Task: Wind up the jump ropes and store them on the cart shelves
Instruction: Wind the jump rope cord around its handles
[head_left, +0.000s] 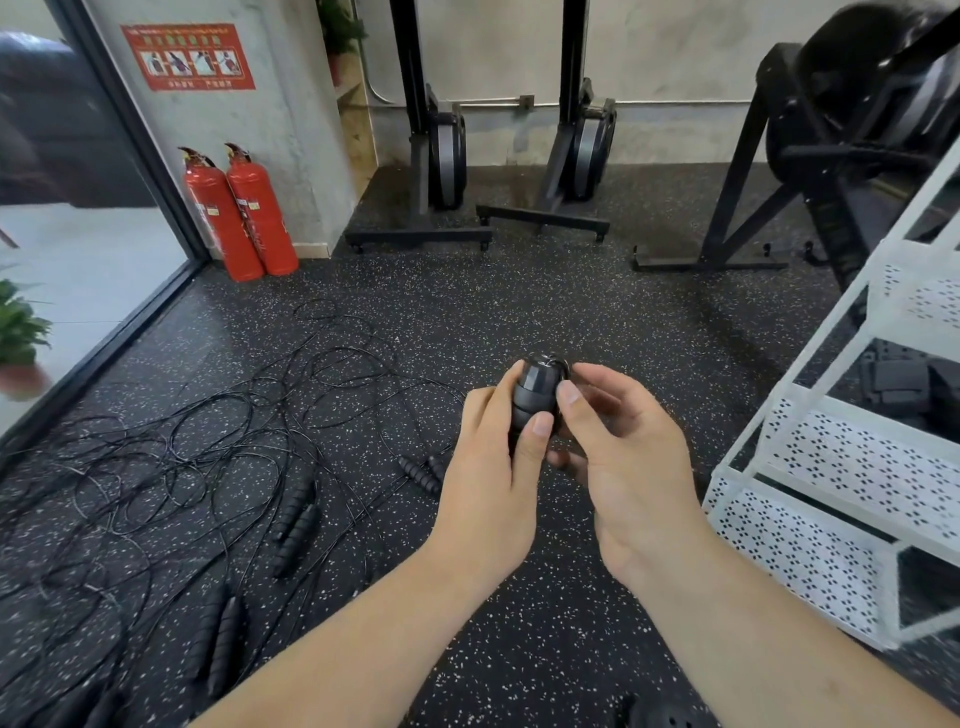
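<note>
Just left of the cart (779, 540), the left hand (493, 467) grips a rope's handles (535, 389) upright while the right hand (628, 457) pinches their top. Best to keep that hold tight and each turn snug; more ropes (208, 441) lie tangled farther left.

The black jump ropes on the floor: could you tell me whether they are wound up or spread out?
Spread out: the black jump ropes lie in loose, tangled loops across the speckled rubber floor.
</note>
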